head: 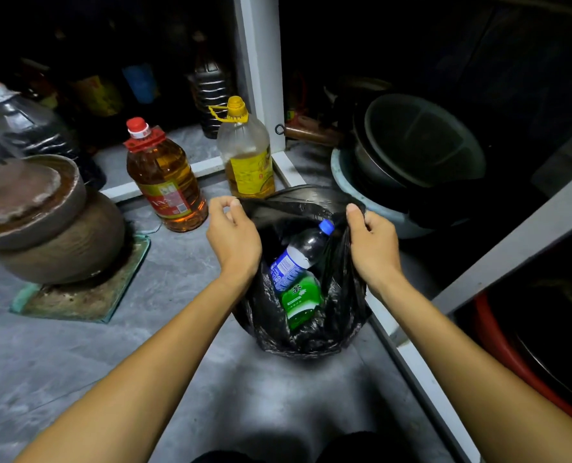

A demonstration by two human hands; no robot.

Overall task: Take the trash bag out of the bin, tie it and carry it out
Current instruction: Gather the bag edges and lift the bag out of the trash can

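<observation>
A black trash bag (341, 315) stands on the grey floor in the middle of the head view, its mouth held wide. Inside lie a dark plastic bottle with a blue cap (299, 253) and a green bottle (301, 297). My left hand (233, 237) pinches the bag's rim on the left side. My right hand (373, 240) grips the rim on the right side. No bin shows around the bag; whether one is hidden under the plastic, I cannot tell.
Two large oil bottles, one red-capped (166, 180) and one yellow-capped (246, 152), stand just behind the bag. A brown clay jar (44, 222) sits left on a mat. Stacked pots in a basin (411, 162) crowd the right, beside a white cabinet frame (261, 71).
</observation>
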